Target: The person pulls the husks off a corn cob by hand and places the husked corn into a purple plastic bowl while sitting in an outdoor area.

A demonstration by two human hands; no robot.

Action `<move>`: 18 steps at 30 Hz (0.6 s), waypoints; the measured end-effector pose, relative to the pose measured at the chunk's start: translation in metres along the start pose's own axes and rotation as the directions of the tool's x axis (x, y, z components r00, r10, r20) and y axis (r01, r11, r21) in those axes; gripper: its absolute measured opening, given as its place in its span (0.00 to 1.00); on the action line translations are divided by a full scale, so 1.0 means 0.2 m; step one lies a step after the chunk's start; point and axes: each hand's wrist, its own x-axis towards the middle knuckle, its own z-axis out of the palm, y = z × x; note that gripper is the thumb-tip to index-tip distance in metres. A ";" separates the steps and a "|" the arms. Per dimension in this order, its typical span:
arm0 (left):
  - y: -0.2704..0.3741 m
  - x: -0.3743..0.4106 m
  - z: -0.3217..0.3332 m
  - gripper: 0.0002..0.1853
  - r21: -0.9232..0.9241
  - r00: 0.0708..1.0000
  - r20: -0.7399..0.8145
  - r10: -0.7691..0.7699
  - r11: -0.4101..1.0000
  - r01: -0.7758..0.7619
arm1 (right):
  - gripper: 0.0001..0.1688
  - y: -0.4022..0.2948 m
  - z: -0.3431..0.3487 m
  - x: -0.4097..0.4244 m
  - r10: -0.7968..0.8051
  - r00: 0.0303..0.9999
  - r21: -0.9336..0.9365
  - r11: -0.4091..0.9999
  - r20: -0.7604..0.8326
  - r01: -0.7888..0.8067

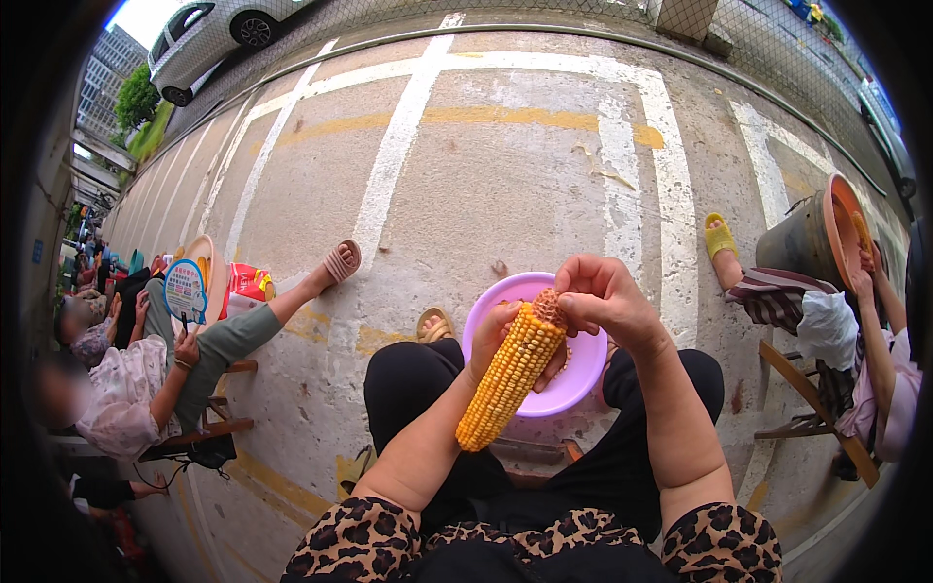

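Observation:
An ear of dried yellow corn lies slantwise over my lap, its reddish bare tip pointing away from me. My left hand grips the ear around its upper half, partly hidden behind it. At the tip, the thumb and fingers of my right hand touch the bared cob. Below both hands a lilac plastic basin stands between my knees. Some loose kernels show inside it, though my hands and the ear cover much of its inside.
On the left a seated person holds a round fan near a pale basin and a red-and-white bag. At right another person holds corn over an orange basin on a dark bucket. A chain-link fence crosses the far side.

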 end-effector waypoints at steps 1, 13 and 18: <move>0.00 0.00 -0.01 0.36 -0.008 1.000 0.010 -0.015 1.000 0.015 | 0.09 0.00 0.00 0.00 -0.004 1.000 0.001 1.000 -0.006 0.004; 0.00 -0.02 -0.03 0.36 -0.088 1.000 0.028 -0.007 0.996 0.009 | 0.08 0.00 0.00 0.01 0.003 1.000 -0.051 0.999 -0.004 -0.003; 0.01 -0.01 -0.05 0.33 -0.040 1.000 -0.008 -0.022 0.999 0.021 | 0.10 0.01 0.01 0.01 -0.046 0.999 -0.119 0.992 -0.022 0.043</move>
